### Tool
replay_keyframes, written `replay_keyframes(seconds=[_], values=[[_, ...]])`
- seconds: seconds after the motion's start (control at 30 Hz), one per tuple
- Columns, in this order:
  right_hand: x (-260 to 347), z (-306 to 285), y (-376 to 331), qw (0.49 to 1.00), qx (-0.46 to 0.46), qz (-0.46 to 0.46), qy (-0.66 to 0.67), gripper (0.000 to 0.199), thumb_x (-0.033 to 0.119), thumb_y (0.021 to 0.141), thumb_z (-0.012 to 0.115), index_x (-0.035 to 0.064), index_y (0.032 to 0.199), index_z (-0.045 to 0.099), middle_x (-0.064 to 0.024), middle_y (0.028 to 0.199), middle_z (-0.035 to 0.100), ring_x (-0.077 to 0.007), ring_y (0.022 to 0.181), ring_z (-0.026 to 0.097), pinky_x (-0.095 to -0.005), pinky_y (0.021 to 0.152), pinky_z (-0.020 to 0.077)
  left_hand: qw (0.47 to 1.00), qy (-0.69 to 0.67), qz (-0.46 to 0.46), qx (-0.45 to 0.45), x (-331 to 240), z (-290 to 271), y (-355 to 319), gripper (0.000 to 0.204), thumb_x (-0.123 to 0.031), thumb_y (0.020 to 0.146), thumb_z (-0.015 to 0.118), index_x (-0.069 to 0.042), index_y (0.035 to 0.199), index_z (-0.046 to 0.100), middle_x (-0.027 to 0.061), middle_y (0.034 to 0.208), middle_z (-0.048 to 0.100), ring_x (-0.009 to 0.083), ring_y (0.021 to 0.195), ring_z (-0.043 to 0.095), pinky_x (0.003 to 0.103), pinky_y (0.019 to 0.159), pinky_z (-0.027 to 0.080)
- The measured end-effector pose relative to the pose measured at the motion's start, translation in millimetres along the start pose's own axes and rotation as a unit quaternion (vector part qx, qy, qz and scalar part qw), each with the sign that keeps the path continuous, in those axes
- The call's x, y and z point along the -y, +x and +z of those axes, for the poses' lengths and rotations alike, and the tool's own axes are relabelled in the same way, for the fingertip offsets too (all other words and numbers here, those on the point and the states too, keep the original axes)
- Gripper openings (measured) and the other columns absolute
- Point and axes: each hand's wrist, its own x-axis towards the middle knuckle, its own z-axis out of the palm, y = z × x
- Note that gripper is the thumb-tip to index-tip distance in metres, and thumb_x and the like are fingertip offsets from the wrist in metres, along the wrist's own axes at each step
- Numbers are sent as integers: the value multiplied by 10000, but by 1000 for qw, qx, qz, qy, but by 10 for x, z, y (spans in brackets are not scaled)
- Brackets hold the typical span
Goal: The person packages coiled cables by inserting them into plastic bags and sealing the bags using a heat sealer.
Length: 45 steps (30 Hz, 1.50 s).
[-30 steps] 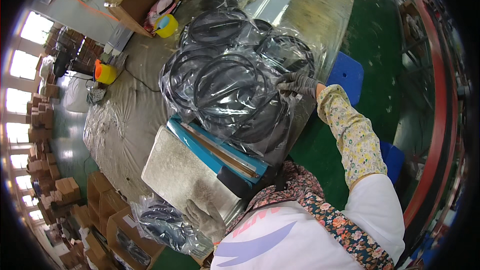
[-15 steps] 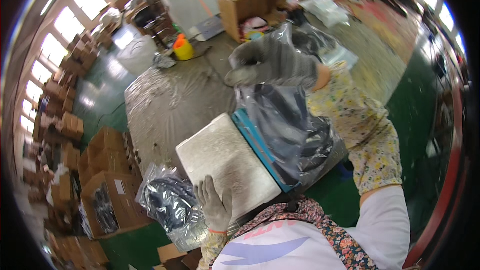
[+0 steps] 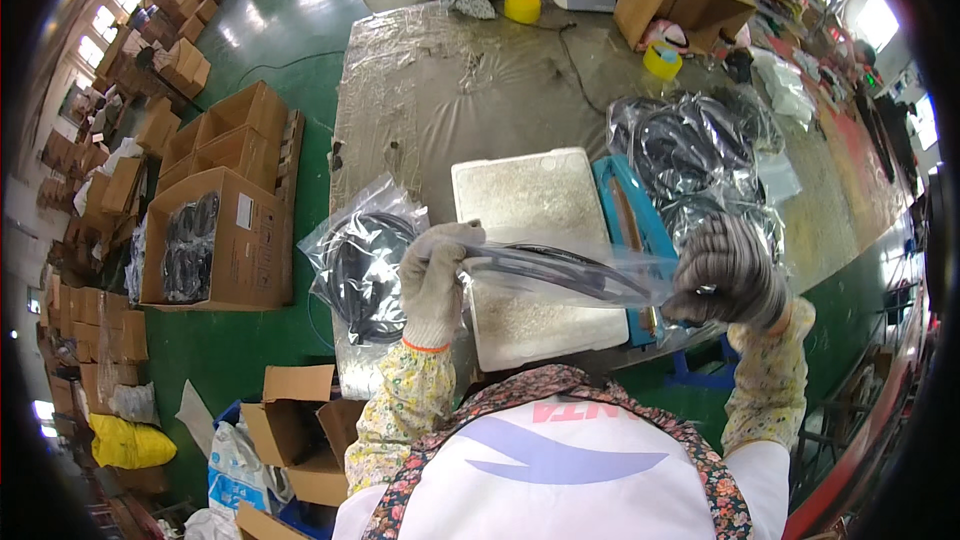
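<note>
A clear plastic bag with black coiled cable or tubing is stretched between my gloved hands. My left hand, in a pale glove, is closed on its left end. The right end is in my right hand, in a grey striped glove, with the fingers wrapped round it. Beneath the bag lies a white foam slab. Along the slab's right side stands a blue bar-shaped device, probably a bag sealer, partly covered by the bag. Left of my left hand is another bagged black coil.
More bagged black coils are heaped on the table's right. At the back are a yellow tape roll and an open cardboard box. On the floor to the left, a carton holds bagged coils; open boxes sit nearer me.
My left hand has come off the foam slab and now grips the bag. My right hand has drawn back from over the table's right side to the bag's other end. The view has turned.
</note>
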Motion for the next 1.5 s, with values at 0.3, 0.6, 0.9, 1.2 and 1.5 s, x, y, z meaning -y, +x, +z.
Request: replay_keyframes(seconds=[0.3,0.6,0.9,1.2,1.5], values=[[573,1165,-1063,939,-176,289,58,258,203,656,836,120,823,659,-46,820,681,-248,771,655,-359,657,504,949,253,-145,121,-256,887,692,157,-79,850,609,-2,966,681,91,771,676,159,679,640,241,665,507],[-30,2087,-1941,724,-168,648,166,312,297,850,713,22,994,681,-123,916,708,-221,814,667,-351,723,509,667,649,-182,317,2283,1162,1145,368,-380,817,671,-119,1075,695,137,1052,689,334,998,644,410,856,508],[-357,933,-1459,741,-299,493,344,566,237,880,610,73,1386,417,-111,1357,479,-244,1224,493,-384,967,446,653,608,-318,320,2185,1219,1269,460,-435,852,601,-111,1174,652,157,1122,666,310,1072,627,419,943,465],[-519,1862,-1650,873,77,441,-191,699,217,814,577,35,1444,335,-175,1459,381,-352,1322,398,-466,1098,326,666,636,-308,240,2390,1191,1388,435,-429,880,564,-111,1163,654,153,1111,670,313,1066,630,420,933,469],[-577,1917,-1689,863,-15,468,-190,743,435,812,618,108,1435,379,-126,1454,397,-336,1312,389,-475,1076,328,675,674,186,235,1808,653,760,632,-405,830,651,-68,1335,476,187,1345,505,371,1265,456,490,1092,311]])
